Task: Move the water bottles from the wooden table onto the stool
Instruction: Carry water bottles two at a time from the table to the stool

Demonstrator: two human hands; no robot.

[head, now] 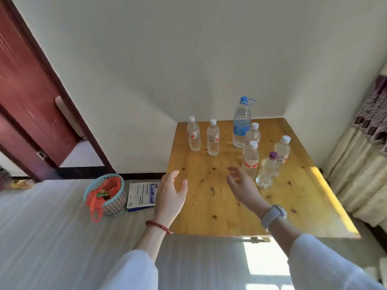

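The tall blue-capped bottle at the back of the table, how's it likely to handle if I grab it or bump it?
The tall blue-capped bottle looks nearly full, so it is probably the heaviest on the wooden table. Standing well above the small bottle beside it, it may tip if pushed near the top. The smooth clear plastic could be slippery; a low grip seems safer.

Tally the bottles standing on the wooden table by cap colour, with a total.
White cap: 5
Blue cap: 1, the tall bottle
Purple cap: 1
Total: 7, all upright on the wooden table; no stool in view.
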